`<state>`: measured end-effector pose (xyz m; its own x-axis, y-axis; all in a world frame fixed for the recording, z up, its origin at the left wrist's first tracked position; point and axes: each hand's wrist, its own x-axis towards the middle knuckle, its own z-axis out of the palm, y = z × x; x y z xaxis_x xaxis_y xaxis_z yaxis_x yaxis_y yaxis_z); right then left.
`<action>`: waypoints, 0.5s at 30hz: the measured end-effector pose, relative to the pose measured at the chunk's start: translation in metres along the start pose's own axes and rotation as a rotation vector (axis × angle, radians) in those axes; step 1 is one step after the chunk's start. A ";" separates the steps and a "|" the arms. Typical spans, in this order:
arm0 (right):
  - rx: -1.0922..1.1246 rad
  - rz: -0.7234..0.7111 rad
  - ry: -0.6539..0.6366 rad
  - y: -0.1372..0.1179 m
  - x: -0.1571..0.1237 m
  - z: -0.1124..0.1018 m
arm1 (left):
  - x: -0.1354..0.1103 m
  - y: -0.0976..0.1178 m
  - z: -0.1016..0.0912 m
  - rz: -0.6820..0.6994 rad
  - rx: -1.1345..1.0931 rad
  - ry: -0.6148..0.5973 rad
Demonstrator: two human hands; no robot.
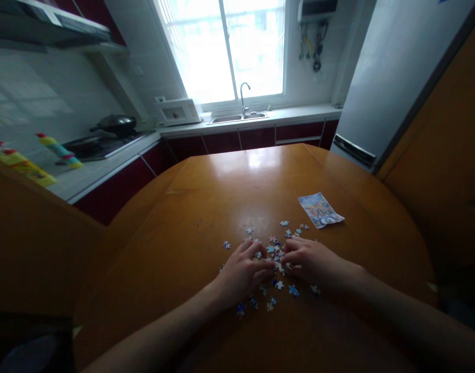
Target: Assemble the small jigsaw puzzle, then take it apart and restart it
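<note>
A loose cluster of small jigsaw puzzle pieces (pixel 270 249) lies on the wooden table (pixel 206 207). My left hand (pixel 247 267) rests over the left side of the cluster, its fingers bent and apart, with pieces showing between thumb and forefinger. Across from it, my right hand (pixel 305 257) reaches in from the right, fingers curled but separated, tips at the pieces. Whatever lies beneath both palms is hidden. Nearer to me are a blue piece (pixel 293 290) and a white piece (pixel 279 285). A creased picture sheet (pixel 320 210) lies beyond my right hand.
Several stray pieces, such as one far left (pixel 227 244), surround the cluster. Past the table's far edge stand a counter with a sink (pixel 237 118), a microwave (pixel 178 112), and a stove with a wok (pixel 116 124). A refrigerator (pixel 400 77) stands at right.
</note>
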<state>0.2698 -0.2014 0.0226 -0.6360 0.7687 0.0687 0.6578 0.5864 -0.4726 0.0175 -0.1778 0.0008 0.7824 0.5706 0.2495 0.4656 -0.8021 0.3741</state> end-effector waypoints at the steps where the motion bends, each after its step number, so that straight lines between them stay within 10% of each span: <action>1: 0.000 -0.008 -0.007 -0.002 0.001 0.003 | 0.000 0.000 0.000 0.011 -0.011 -0.001; 7: 0.111 -0.058 0.004 0.004 -0.003 -0.007 | 0.000 -0.002 -0.003 0.069 -0.058 -0.022; 15: 0.144 0.237 0.015 0.023 -0.011 -0.028 | -0.004 -0.009 -0.013 0.108 -0.052 -0.041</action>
<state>0.3034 -0.1886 0.0358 -0.4645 0.8843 -0.0464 0.7226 0.3482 -0.5972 0.0049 -0.1710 0.0081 0.8437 0.4727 0.2544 0.3563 -0.8476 0.3932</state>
